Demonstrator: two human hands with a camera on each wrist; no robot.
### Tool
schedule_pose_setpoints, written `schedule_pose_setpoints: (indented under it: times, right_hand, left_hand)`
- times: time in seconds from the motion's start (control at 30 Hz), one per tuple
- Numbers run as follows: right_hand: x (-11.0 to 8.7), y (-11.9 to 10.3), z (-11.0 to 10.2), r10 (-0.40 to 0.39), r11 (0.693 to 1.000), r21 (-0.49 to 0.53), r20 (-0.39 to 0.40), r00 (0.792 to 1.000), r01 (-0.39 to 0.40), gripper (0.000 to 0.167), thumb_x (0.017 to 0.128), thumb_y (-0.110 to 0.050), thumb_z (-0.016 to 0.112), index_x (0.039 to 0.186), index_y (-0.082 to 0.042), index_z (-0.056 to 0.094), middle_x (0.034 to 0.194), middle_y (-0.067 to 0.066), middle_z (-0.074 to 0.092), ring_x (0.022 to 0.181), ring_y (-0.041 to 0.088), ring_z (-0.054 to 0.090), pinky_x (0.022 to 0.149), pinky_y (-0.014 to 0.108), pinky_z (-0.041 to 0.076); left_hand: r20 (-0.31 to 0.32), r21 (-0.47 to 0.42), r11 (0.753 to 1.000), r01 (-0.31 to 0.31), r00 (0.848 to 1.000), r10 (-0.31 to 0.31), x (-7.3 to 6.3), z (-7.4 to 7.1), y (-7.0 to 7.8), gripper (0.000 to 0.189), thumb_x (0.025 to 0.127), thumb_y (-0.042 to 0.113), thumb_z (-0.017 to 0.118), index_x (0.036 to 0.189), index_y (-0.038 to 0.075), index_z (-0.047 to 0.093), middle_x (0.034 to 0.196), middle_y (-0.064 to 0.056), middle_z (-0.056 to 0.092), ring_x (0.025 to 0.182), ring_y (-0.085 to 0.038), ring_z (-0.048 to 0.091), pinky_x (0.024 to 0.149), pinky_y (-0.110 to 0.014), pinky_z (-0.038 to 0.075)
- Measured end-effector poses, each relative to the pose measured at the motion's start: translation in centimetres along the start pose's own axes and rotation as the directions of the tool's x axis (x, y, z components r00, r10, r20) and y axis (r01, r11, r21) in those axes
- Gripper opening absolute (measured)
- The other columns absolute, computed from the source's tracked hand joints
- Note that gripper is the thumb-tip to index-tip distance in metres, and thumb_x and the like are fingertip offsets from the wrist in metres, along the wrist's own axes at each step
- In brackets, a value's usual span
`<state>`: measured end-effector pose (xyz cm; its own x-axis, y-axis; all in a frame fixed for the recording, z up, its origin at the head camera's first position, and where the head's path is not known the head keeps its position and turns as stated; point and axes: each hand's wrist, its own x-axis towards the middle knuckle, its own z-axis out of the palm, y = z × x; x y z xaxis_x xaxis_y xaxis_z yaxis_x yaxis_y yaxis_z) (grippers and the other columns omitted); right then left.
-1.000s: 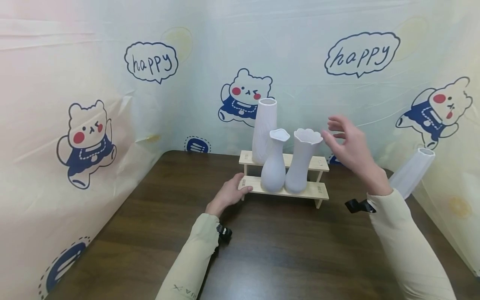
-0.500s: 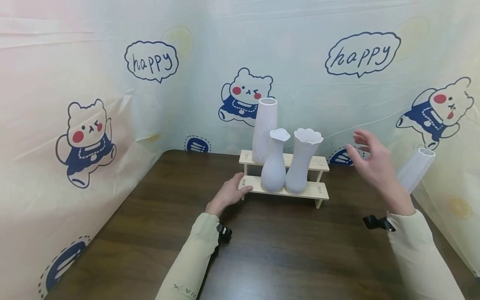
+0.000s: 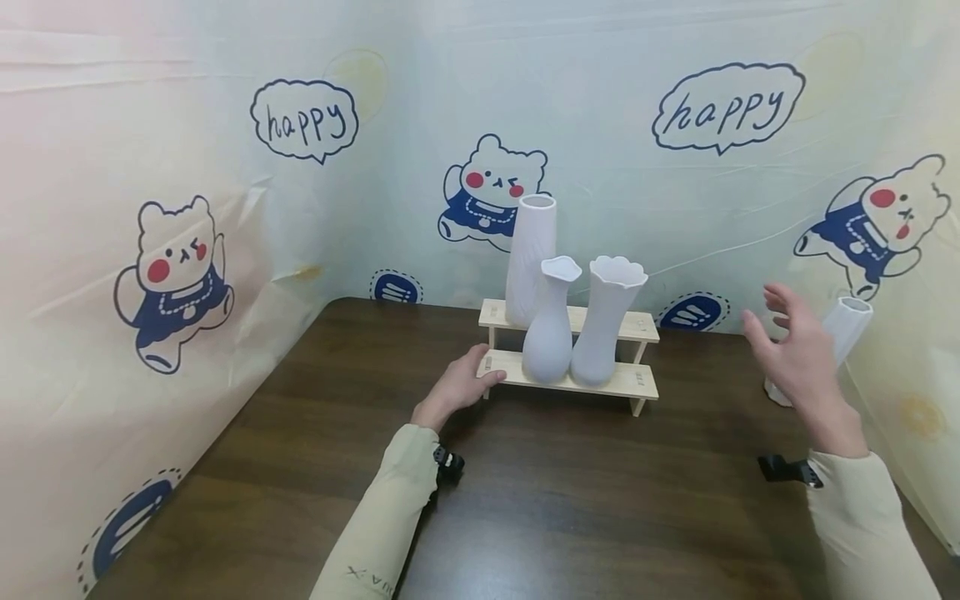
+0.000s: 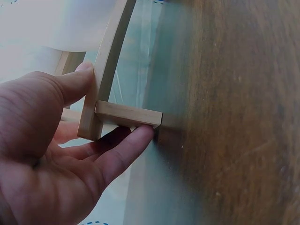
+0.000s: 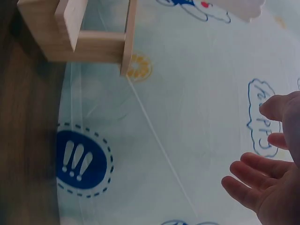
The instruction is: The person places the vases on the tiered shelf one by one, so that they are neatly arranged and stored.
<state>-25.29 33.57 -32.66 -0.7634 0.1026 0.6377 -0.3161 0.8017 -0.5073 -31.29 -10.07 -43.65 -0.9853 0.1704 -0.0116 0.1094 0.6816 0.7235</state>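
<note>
My left hand holds the left end of a two-tier wooden stand. In the left wrist view the thumb lies on the lower board and fingers touch the leg beneath. A tall white vase stands on the upper tier. The lower tier bears a bulbous white vase and, beside it, a scalloped-rim vase. Holding nothing, my right hand is raised at the right with loosely bent fingers. Behind it, another white vase is partly hidden by the hand.
The dark wooden table lies beneath everything. A printed cloth with bears and lettering hangs behind and at both sides. Dark wrist cameras are strapped by both sleeves.
My right hand has moved right and down, away from the scalloped-rim vase and in front of the separate vase at the right. My left hand and the stand have stayed put.
</note>
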Motion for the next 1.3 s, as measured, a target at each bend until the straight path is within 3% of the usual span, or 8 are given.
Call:
schedule_pose_setpoints:
  times: [0.13,0.33,0.4,0.6,0.9,1.2,1.3]
  right_hand:
    - [-0.2,1.1,-0.6,0.051,0.998,-0.021,-0.025,0.998,-0.051,0.057,0.096,-0.027,0.06,0.148,-0.014,0.04,0.14,0.027,0.052,0.116,0.048,0.055,0.09,0.0,0.03]
    - [-0.2,2.3,-0.9,0.125,0.991,-0.033,-0.075,0.989,-0.128,0.059,0.096,-0.03,0.059,0.149,-0.015,0.038,0.144,0.023,0.05,0.123,0.045,0.053,0.105,0.017,0.039]
    - [-0.2,2.7,-0.9,0.138,0.989,-0.032,-0.1,0.985,-0.142,0.059,0.096,-0.028,0.06,0.149,-0.014,0.039,0.143,0.022,0.05,0.124,0.043,0.053,0.104,0.018,0.041]
    - [-0.1,4.0,-1.2,0.16,0.987,-0.009,-0.149,0.976,-0.163,0.058,0.094,-0.023,0.061,0.146,-0.01,0.041,0.141,0.024,0.051,0.124,0.042,0.052,0.095,0.006,0.037]
    - [0.1,5.6,-2.1,0.239,0.969,-0.018,-0.161,0.958,-0.245,0.06,0.095,-0.028,0.059,0.149,-0.012,0.037,0.146,0.019,0.047,0.125,0.039,0.049,0.103,0.02,0.041]
    - [0.1,6.8,-3.0,0.296,0.946,-0.072,-0.197,0.935,-0.315,0.06,0.095,-0.027,0.057,0.148,-0.009,0.037,0.145,0.022,0.046,0.124,0.039,0.047,0.091,0.019,0.037]
    - [0.2,7.4,-2.9,0.309,0.941,-0.074,-0.201,0.93,-0.329,0.062,0.094,-0.024,0.057,0.148,-0.007,0.034,0.144,0.025,0.044,0.125,0.044,0.047,0.095,0.029,0.04]
  left_hand:
    - [0.0,0.006,1.0,-0.002,1.0,0.002,0.0,0.0,0.0,0.072,0.094,0.044,0.063,0.151,0.012,0.034,0.149,-0.014,0.047,0.128,-0.03,0.051,0.11,-0.051,0.039]
    - [-0.004,0.006,1.0,0.01,1.0,-0.01,-0.1,0.0,0.1,0.072,0.094,0.044,0.063,0.151,0.013,0.033,0.149,-0.014,0.047,0.128,-0.03,0.051,0.11,-0.052,0.039]
    - [0.001,0.008,1.0,0.013,1.0,-0.013,-0.1,0.0,0.1,0.072,0.094,0.045,0.063,0.152,0.013,0.033,0.15,-0.014,0.045,0.13,-0.031,0.05,0.11,-0.053,0.038]
    - [0.007,0.022,1.0,0.001,1.0,-0.002,-0.2,0.0,0.1,0.073,0.094,0.045,0.062,0.152,0.012,0.032,0.152,-0.014,0.043,0.133,-0.031,0.048,0.111,-0.052,0.037]
    - [0.003,0.014,1.0,-0.001,1.0,0.001,-0.4,-0.2,0.3,0.072,0.094,0.044,0.063,0.152,0.012,0.032,0.152,-0.015,0.044,0.133,-0.031,0.048,0.111,-0.052,0.037]
    - [0.004,0.016,1.0,-0.001,1.0,0.001,-0.3,-0.1,0.2,0.072,0.095,0.045,0.062,0.152,0.013,0.032,0.153,-0.014,0.042,0.135,-0.031,0.047,0.112,-0.052,0.037]
    - [0.003,0.019,1.0,-0.001,1.0,0.001,-0.2,-0.1,0.1,0.073,0.094,0.045,0.062,0.152,0.013,0.032,0.152,-0.014,0.043,0.134,-0.031,0.048,0.111,-0.052,0.037]
